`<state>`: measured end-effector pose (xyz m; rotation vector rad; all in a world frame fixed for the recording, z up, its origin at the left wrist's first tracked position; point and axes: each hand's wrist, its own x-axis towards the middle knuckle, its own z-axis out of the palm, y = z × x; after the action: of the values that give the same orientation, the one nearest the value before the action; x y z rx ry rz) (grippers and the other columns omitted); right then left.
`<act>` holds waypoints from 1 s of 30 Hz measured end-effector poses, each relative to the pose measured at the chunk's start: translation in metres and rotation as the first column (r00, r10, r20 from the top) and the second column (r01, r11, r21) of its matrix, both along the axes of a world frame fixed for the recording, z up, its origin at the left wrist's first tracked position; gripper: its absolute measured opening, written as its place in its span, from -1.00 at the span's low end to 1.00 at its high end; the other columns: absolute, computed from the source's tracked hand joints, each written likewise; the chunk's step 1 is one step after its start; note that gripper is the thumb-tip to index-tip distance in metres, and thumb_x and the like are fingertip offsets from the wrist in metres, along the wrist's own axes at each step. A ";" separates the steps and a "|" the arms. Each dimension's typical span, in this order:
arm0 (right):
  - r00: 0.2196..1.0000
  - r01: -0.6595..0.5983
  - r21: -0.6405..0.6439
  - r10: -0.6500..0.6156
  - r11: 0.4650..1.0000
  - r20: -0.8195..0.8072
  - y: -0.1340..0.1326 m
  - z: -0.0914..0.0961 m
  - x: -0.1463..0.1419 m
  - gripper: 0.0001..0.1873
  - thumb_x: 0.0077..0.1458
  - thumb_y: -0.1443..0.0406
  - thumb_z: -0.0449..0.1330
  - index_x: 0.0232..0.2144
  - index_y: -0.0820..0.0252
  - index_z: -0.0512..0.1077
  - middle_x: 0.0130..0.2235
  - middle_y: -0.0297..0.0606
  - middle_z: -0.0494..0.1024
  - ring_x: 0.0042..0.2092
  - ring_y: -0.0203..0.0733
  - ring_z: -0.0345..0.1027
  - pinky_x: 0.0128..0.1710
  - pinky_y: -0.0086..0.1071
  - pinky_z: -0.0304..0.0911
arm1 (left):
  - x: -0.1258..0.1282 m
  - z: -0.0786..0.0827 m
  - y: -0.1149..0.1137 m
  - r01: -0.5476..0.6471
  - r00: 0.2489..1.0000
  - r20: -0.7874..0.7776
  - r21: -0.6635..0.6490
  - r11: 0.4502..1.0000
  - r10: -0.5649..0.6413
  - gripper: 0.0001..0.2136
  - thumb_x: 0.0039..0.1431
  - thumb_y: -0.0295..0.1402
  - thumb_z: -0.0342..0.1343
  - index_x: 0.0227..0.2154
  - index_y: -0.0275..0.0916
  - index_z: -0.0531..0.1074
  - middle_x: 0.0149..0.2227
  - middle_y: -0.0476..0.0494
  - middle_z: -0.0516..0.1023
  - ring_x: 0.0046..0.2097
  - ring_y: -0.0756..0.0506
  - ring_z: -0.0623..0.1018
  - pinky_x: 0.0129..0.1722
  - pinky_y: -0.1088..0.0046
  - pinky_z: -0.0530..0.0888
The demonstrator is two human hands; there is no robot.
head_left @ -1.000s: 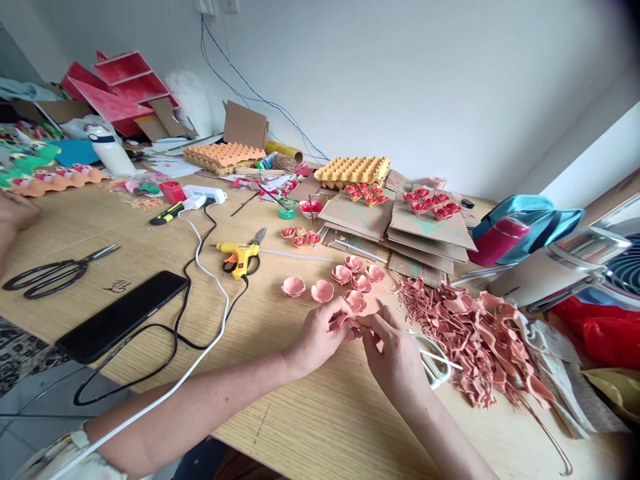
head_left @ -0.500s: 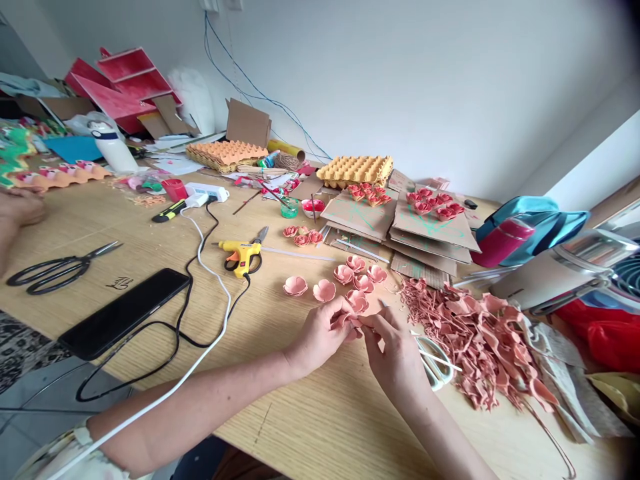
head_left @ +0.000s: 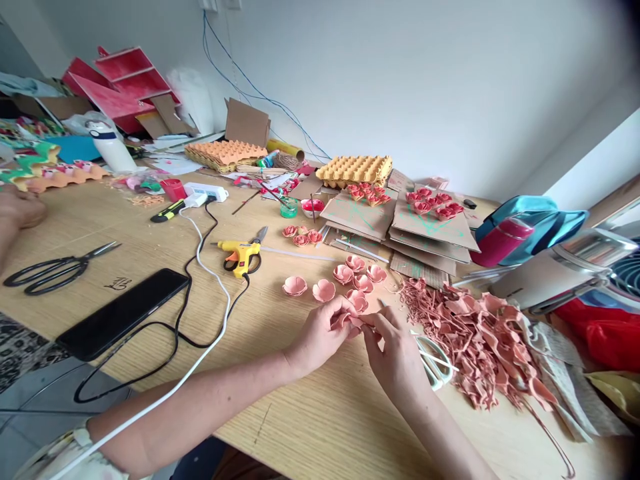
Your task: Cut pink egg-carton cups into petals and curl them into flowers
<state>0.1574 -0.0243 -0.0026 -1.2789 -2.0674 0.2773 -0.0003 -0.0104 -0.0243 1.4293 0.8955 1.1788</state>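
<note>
Between my two hands is a pink egg-carton flower cup [head_left: 350,323], partly hidden by the fingers. My left hand [head_left: 324,333] pinches it from the left, and the fingertips of my right hand [head_left: 396,343] close on its right edge. Just beyond them lie several pink flower cups [head_left: 356,280], two of them a little apart to the left. White-handled scissors [head_left: 436,365] rest on the table beside my right hand, their blades mostly out of sight. A heap of pink carton scraps [head_left: 480,333] spreads to the right.
A yellow glue gun [head_left: 240,256] lies left of the cups, its cord running past a black phone [head_left: 125,312] and black scissors [head_left: 65,268]. Red-painted flowers [head_left: 434,203] sit on stacked cardboard [head_left: 425,230]. At far left is another person's hand [head_left: 23,207].
My hands stay almost in place, with the fingers shifting slightly on the flower cup. The view has moved a touch. The other person's hand at far left has shifted slightly.
</note>
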 end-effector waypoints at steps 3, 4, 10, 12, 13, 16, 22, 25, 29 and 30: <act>1.000 0.018 -0.029 -0.018 0.999 0.009 0.000 -0.002 -0.001 -0.80 0.23 0.36 0.03 -0.22 0.10 0.46 -0.20 -0.25 0.41 -0.31 -0.25 0.35 -0.34 -0.41 0.23 | 0.000 -0.003 0.000 -0.013 1.000 0.001 0.000 1.000 0.013 -0.95 0.17 -0.48 0.00 -0.33 -0.25 0.33 -0.39 0.02 0.35 -0.38 0.04 0.35 -0.32 0.49 0.48; 1.000 0.025 -0.039 -0.025 0.999 0.010 -0.001 -0.002 -0.001 -0.81 0.23 0.35 0.04 -0.23 0.11 0.45 -0.21 -0.25 0.40 -0.32 -0.26 0.35 -0.36 -0.42 0.22 | 0.000 -0.004 0.000 -0.015 1.000 0.002 0.001 1.000 0.015 -0.96 0.17 -0.48 0.00 -0.34 -0.25 0.33 -0.39 0.02 0.35 -0.38 0.04 0.36 -0.31 0.48 0.49; 0.998 0.027 -0.008 -0.026 1.000 0.051 -0.003 -0.004 -0.001 -0.78 0.27 0.34 -0.01 -0.21 0.11 0.45 -0.21 -0.24 0.37 -0.35 -0.27 0.31 -0.40 -0.42 0.18 | -0.002 -0.005 0.001 -0.029 0.999 -0.027 0.003 1.000 0.029 -0.97 0.12 -0.46 0.07 -0.40 -0.26 0.32 -0.42 0.03 0.35 -0.39 0.05 0.38 -0.34 0.53 0.45; 0.998 0.018 0.001 -0.018 1.000 0.058 -0.003 -0.004 -0.001 -0.76 0.28 0.34 -0.02 -0.19 0.11 0.45 -0.20 -0.23 0.37 -0.35 -0.27 0.31 -0.40 -0.42 0.19 | -0.002 -0.004 0.002 -0.033 0.999 -0.021 -0.004 0.999 0.032 -0.97 0.11 -0.47 0.07 -0.40 -0.26 0.32 -0.43 0.03 0.35 -0.39 0.05 0.37 -0.34 0.53 0.44; 0.999 0.016 0.000 -0.016 1.000 0.049 -0.003 -0.004 -0.001 -0.76 0.28 0.34 -0.02 -0.18 0.11 0.44 -0.21 -0.23 0.38 -0.35 -0.27 0.31 -0.39 -0.42 0.20 | -0.001 -0.004 0.002 -0.038 0.999 -0.008 -0.008 0.999 0.038 -0.97 0.11 -0.47 0.07 -0.40 -0.26 0.32 -0.42 0.03 0.36 -0.39 0.05 0.37 -0.34 0.54 0.44; 1.000 0.018 0.001 -0.018 1.000 0.009 -0.001 -0.004 -0.001 -0.78 0.27 0.34 -0.01 -0.18 0.12 0.44 -0.21 -0.22 0.39 -0.32 -0.25 0.32 -0.36 -0.41 0.24 | 0.000 -0.001 0.002 -0.044 0.998 0.037 -0.026 0.999 0.045 -0.95 0.07 -0.51 0.06 -0.38 -0.25 0.33 -0.39 0.02 0.38 -0.35 0.04 0.40 -0.32 0.53 0.45; 1.000 0.008 0.006 -0.008 1.000 0.019 0.000 -0.005 -0.001 -0.77 0.27 0.33 0.00 -0.20 0.11 0.46 -0.26 -0.25 0.36 -0.36 -0.26 0.29 -0.33 -0.40 0.24 | 0.001 0.001 0.001 -0.041 0.999 0.029 -0.035 0.999 0.042 -0.92 0.05 -0.52 0.06 -0.36 -0.26 0.34 -0.38 0.01 0.39 -0.34 0.03 0.40 -0.31 0.50 0.45; 0.998 0.000 0.036 -0.002 0.999 0.064 -0.001 -0.005 -0.002 -0.75 0.27 0.35 -0.03 -0.17 0.11 0.45 -0.20 -0.21 0.37 -0.32 -0.25 0.30 -0.36 -0.41 0.21 | 0.000 0.000 0.001 -0.049 0.999 0.000 -0.022 0.999 0.049 -0.95 0.07 -0.50 0.08 -0.38 -0.26 0.33 -0.41 0.02 0.37 -0.37 0.03 0.38 -0.35 0.53 0.42; 0.990 0.011 0.081 -0.023 0.997 0.141 -0.003 -0.004 -0.003 -0.74 0.25 0.39 -0.04 -0.18 0.13 0.43 -0.20 -0.19 0.38 -0.32 -0.23 0.30 -0.41 -0.42 0.17 | 0.000 -0.003 0.002 -0.039 0.999 -0.001 -0.024 0.999 0.039 -0.95 0.09 -0.48 0.09 -0.41 -0.26 0.31 -0.44 0.04 0.33 -0.40 0.05 0.35 -0.39 0.55 0.38; 0.989 0.012 0.084 -0.024 0.996 0.149 -0.003 -0.003 -0.003 -0.75 0.25 0.39 -0.04 -0.19 0.13 0.43 -0.20 -0.19 0.39 -0.32 -0.22 0.30 -0.41 -0.42 0.17 | 0.000 -0.004 0.002 -0.034 0.999 0.004 -0.023 0.999 0.034 -0.95 0.10 -0.48 0.09 -0.41 -0.26 0.31 -0.44 0.04 0.33 -0.40 0.05 0.36 -0.38 0.55 0.38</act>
<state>0.1544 -0.0276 -0.0061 -1.3019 -2.1677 0.0887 -0.0001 -0.0082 -0.0279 1.3976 0.9311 1.1925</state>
